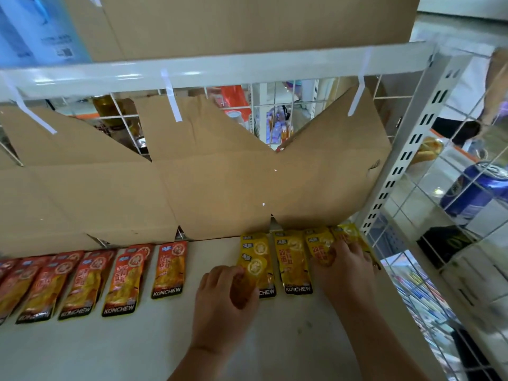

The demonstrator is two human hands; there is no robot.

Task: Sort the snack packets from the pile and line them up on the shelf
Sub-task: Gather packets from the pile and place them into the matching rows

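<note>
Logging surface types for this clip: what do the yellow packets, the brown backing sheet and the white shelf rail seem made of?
The yellow packets: probably glossy printed plastic film; they glint and partly show the snack inside. The backing sheet: matte brown cardboard, with fold creases and cut flaps. The shelf rail: likely white-painted metal; smooth with bright highlights.

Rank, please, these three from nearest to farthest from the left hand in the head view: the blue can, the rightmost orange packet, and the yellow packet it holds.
1. Yellow packet: pinched in the left hand itself.
2. Rightmost orange packet: flat on the shelf, just to the hand's left.
3. Blue can: far off to the right, outside the shelf.
</note>
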